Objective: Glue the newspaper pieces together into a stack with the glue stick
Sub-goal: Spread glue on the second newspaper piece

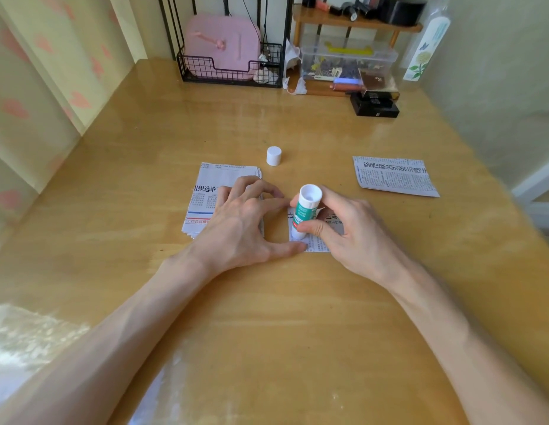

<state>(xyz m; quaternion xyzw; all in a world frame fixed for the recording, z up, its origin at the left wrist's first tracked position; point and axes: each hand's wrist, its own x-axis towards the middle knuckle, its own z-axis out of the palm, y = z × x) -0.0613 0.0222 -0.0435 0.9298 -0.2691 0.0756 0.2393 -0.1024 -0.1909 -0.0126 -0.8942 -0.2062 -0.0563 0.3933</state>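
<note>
My right hand (346, 231) grips a white and green glue stick (305, 210), its lower end down on a small newspaper piece (317, 243) in the middle of the wooden table (267, 317). My left hand (242, 222) lies spread beside it, thumb tip pressing the piece's near left corner and fingertips touching its far left edge. Under my left hand lies a stack of newspaper pieces (205, 194). The glue stick's white cap (273, 155) stands upright behind the hands. Another newspaper piece (394, 176) lies to the right.
At the back stand a black wire basket (230, 72) with a pink case, a clear plastic box (346, 62) under a small wooden shelf, a black box (376, 105) and a tall clear bottle (429, 41). Walls close in left and right.
</note>
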